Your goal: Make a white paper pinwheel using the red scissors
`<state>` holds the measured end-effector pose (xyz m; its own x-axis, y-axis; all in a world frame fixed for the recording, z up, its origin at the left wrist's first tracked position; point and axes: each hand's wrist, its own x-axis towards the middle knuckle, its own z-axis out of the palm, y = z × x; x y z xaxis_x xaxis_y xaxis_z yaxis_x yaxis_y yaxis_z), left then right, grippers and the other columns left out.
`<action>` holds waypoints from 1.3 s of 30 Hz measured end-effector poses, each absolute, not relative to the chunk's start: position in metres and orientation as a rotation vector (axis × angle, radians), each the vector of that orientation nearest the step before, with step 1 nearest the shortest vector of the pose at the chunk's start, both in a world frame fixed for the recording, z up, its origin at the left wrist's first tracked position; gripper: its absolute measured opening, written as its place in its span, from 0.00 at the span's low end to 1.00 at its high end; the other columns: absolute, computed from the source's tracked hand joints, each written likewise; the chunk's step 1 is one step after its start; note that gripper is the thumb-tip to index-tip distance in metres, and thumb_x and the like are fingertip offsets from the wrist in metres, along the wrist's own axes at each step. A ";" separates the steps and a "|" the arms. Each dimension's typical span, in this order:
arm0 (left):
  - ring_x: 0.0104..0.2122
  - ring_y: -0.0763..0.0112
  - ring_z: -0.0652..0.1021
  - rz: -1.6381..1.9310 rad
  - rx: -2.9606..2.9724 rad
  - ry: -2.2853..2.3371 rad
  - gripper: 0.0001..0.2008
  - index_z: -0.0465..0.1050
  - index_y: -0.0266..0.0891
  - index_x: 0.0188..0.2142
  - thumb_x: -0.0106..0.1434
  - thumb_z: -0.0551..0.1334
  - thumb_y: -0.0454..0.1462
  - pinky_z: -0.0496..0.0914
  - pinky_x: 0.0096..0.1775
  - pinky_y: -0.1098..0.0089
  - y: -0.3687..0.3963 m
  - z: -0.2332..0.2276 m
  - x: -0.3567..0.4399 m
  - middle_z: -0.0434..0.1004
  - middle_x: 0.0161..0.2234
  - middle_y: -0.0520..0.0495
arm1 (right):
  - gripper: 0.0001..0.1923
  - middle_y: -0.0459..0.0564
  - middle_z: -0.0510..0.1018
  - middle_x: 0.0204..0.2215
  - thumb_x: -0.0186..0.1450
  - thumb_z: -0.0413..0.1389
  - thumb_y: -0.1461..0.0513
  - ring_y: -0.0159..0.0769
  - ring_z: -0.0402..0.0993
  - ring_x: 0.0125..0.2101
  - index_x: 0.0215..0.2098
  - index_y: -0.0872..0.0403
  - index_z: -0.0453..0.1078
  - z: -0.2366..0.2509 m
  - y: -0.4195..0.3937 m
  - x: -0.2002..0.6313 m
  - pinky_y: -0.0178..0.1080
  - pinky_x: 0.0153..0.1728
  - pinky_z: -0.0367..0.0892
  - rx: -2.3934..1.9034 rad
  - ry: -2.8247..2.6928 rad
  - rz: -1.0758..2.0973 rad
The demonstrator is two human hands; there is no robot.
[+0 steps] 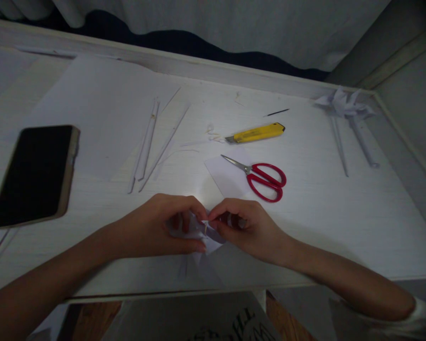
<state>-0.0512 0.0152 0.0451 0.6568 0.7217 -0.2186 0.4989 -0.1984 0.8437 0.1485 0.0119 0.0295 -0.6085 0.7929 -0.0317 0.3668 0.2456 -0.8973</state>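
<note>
Near the table's front edge, my left hand [166,226] pinches a folded white paper pinwheel [215,247] between thumb and fingers. My right hand [250,229] closes thumb and forefinger on a paper tip at its middle, close to the left fingertips. A short, thin yellowish stick [205,229] stands out from the pinwheel's centre. The fingers cover part of the folds. Just beyond the hands, red-handled scissors [247,169] lie with blades pointing left, partly over a small piece of white paper [222,173].
A yellow utility knife [259,133] lies behind the scissors, with a thin dark rod [278,112] beyond it. Rolled paper sticks [148,142] and a large white sheet [92,104] are left of centre. A tablet-like dark device [30,175] lies left; folded paper pinwheels [346,103] rest far right.
</note>
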 end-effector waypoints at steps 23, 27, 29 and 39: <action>0.22 0.78 0.70 0.268 1.861 0.968 0.15 0.68 0.38 0.34 0.48 0.64 0.42 0.64 0.25 0.78 0.016 0.043 -0.051 0.69 0.22 0.54 | 0.04 0.41 0.70 0.23 0.55 0.55 0.67 0.21 0.63 0.21 0.30 0.56 0.68 0.034 0.011 0.148 0.26 0.22 0.59 -1.068 -2.135 1.258; 0.23 0.77 0.70 0.271 1.875 0.969 0.14 0.68 0.38 0.34 0.49 0.63 0.42 0.64 0.25 0.78 0.015 0.042 -0.051 0.69 0.23 0.53 | 0.04 0.42 0.71 0.24 0.55 0.55 0.66 0.22 0.64 0.22 0.30 0.56 0.68 0.035 0.010 0.148 0.26 0.23 0.59 -1.071 -2.155 1.241; 0.23 0.77 0.69 0.282 1.887 0.952 0.14 0.68 0.37 0.34 0.49 0.63 0.42 0.64 0.25 0.78 0.015 0.042 -0.051 0.70 0.24 0.53 | 0.04 0.43 0.71 0.24 0.55 0.55 0.66 0.22 0.64 0.23 0.30 0.56 0.68 0.035 0.010 0.148 0.27 0.24 0.59 -1.077 -2.160 1.229; 0.24 0.75 0.70 0.306 1.952 0.894 0.12 0.70 0.38 0.34 0.52 0.61 0.42 0.64 0.27 0.76 0.016 0.039 -0.053 0.72 0.26 0.50 | 0.05 0.43 0.70 0.24 0.57 0.54 0.63 0.24 0.64 0.22 0.31 0.56 0.68 0.036 0.009 0.147 0.28 0.22 0.60 -1.098 -2.164 1.220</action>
